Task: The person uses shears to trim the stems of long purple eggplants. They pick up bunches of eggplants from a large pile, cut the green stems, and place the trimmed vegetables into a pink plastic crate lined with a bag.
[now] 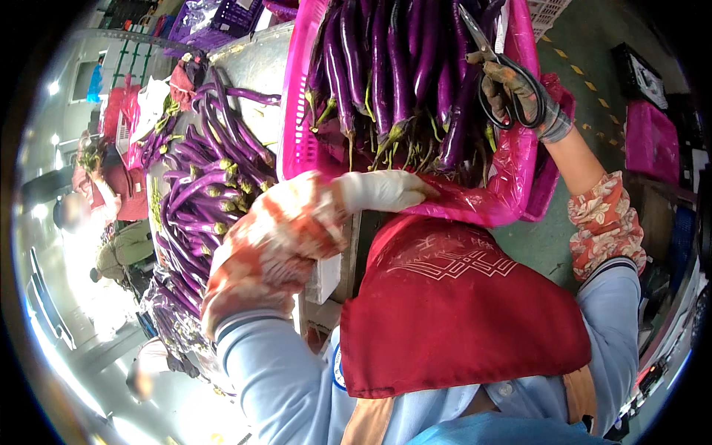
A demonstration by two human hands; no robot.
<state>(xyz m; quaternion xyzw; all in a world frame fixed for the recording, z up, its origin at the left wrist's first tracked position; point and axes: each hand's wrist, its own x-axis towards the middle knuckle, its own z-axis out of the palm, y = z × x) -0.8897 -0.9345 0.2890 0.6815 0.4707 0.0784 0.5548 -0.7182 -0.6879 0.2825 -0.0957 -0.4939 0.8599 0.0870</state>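
Note:
A pink plastic crate (298,111), lined with pink plastic film (509,183), holds long purple eggplants (384,72) laid side by side, their stems toward me. My left hand (384,191), in a white glove, is closed at the crate's near rim, over the film. It is slightly blurred and its thumb is hidden. In a soiled grey glove, my right hand (512,94) grips black-handled scissors (481,36) over the crate's right side. The blades point away from me, above the eggplants. Nothing is visible between the blades.
Loose eggplants (211,183) are heaped on the metal table (256,61) at left. Beyond it, a person (100,178) holds green stems. A purple crate (217,22) stands at the far left, and another pink crate (651,142) on the right. My red apron (445,322) hangs below the crate.

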